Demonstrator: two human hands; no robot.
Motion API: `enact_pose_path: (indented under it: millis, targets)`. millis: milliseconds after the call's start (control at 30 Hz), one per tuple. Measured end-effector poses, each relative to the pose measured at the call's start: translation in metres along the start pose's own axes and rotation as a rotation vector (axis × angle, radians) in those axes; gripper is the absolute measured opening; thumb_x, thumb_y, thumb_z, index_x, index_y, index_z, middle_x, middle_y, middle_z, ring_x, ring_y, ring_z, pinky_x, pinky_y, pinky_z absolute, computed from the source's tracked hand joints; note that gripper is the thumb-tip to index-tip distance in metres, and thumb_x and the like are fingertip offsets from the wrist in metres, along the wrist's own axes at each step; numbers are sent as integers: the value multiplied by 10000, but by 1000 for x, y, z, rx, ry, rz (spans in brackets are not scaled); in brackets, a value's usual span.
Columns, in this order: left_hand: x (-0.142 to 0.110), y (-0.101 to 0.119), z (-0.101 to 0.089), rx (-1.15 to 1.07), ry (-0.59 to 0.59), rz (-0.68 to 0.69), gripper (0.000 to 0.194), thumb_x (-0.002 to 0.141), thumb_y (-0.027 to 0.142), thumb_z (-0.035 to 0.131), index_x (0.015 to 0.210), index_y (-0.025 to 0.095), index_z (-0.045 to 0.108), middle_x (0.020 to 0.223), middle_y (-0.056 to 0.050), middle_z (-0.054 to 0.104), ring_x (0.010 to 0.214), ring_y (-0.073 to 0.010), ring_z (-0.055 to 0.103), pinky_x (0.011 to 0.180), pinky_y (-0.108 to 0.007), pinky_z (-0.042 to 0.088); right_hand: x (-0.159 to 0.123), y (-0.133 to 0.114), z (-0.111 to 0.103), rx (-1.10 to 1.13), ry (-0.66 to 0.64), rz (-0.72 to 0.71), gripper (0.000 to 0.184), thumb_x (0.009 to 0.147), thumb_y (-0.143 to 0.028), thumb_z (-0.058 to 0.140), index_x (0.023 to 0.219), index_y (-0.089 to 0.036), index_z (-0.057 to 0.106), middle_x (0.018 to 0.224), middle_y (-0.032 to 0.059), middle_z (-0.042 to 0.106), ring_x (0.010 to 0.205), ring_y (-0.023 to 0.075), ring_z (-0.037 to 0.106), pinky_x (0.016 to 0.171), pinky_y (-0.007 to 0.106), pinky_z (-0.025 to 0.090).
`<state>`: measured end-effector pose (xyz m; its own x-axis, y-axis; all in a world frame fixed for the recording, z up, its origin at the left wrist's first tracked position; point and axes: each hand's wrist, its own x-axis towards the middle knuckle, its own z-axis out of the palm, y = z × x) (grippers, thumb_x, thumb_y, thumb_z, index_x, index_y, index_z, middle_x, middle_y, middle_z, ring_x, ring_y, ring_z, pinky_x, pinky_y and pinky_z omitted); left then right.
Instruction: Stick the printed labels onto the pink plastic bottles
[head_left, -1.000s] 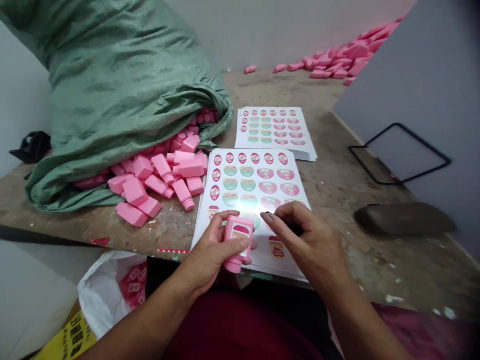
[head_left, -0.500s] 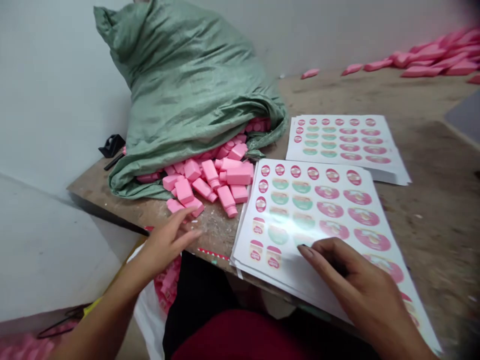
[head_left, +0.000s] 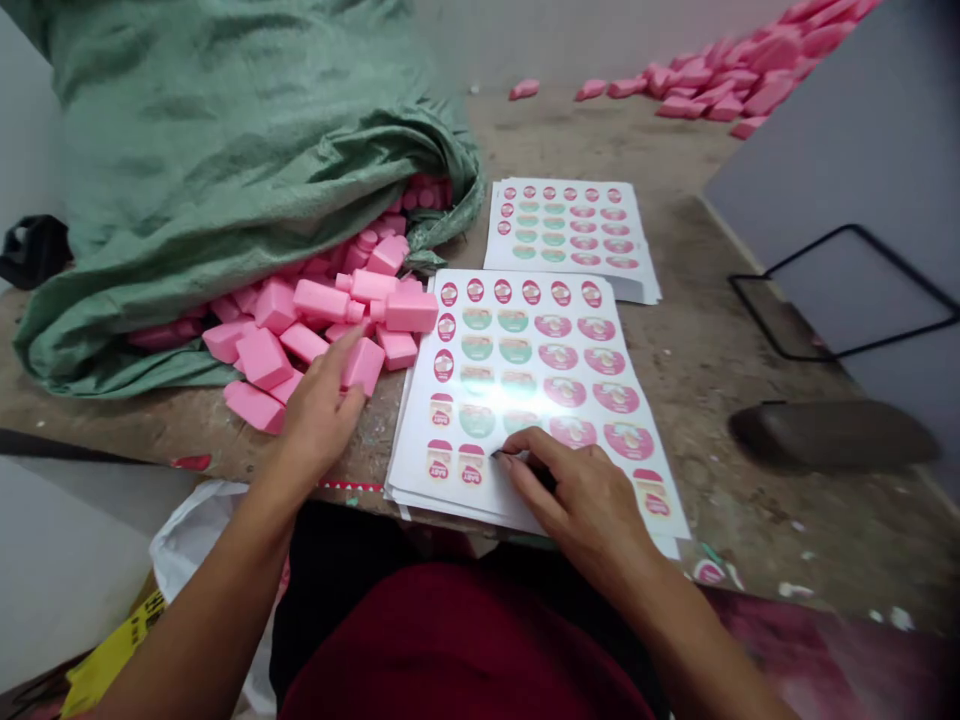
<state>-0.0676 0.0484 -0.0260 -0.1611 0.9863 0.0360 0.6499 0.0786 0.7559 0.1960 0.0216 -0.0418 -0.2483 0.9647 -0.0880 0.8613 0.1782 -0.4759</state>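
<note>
On the worn wooden surface (head_left: 697, 330), two bare hands work side by side. The left hand (head_left: 322, 405) has an open grip, with its fingers spread and nothing held. It sits at the edge of a heap of pink plastic bottles (head_left: 322, 300), and its fingers are right by them. The bottles have no labels on them that I can see. They spill out of the mouth of a big green woven sack (head_left: 187, 170).

The right hand (head_left: 581, 500) has a tight grip. Its fingers pinch a small dark thing (head_left: 499, 453), but the fingers hide most of it, so I cannot tell what it is. Its tip is at the low part of a stack of sticker sheets (head_left: 525, 400). The sheets have rows of pink and green labels, and some say "BABY."

A second stack of sticker sheets (head_left: 570, 235) lies just behind the first. Far back, more pink bottles (head_left: 720, 85) lie in a long heap. A white plastic bag (head_left: 191, 540) sits below the near edge of the surface, and a black wire frame (head_left: 840, 290) stands off to the right.
</note>
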Motion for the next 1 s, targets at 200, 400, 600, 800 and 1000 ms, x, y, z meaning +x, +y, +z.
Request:
enact_pose_path:
  millis: [200,400,600,800,1000]
  targets:
    - [-18,31,20,-1160,-313,-404,720,722,169,704,1387,320,470,1189,-51,656,1013,-217,642,865,-359,530,2,0,-1,-13,-20,6,224,896,-395,499,932,-280,687,699,4,710,614,232,533,627,318,346]
    - [-8,49,63,-1319,-365,-502,292,801,183,699,1078,116,636,1028,-107,686,838,-161,633,714,-264,530,3,0,2,-55,74,-116,200,916,-347,503,912,-251,677,661,-5,692,539,193,496,635,312,334]
    - [-13,48,69,-1341,-243,-578,235,857,170,656,1080,127,596,985,-80,692,793,-132,640,709,-255,536,5,-1,5,-105,160,-195,194,929,-306,502,865,-224,665,591,-20,651,483,158,424,624,294,300]
    - [-13,47,70,-1417,-208,-591,297,830,215,699,1105,154,605,976,-59,688,809,-147,642,719,-272,520,6,-6,6,-170,148,-171,209,941,-311,492,858,-220,661,589,-16,667,474,149,410,640,301,287]
    - [-13,43,69,-1433,-248,-562,325,825,219,703,1129,166,603,998,-61,688,823,-151,642,743,-285,525,10,-9,2,-170,84,-105,200,923,-331,501,847,-227,654,630,-4,697,498,162,474,648,311,306]
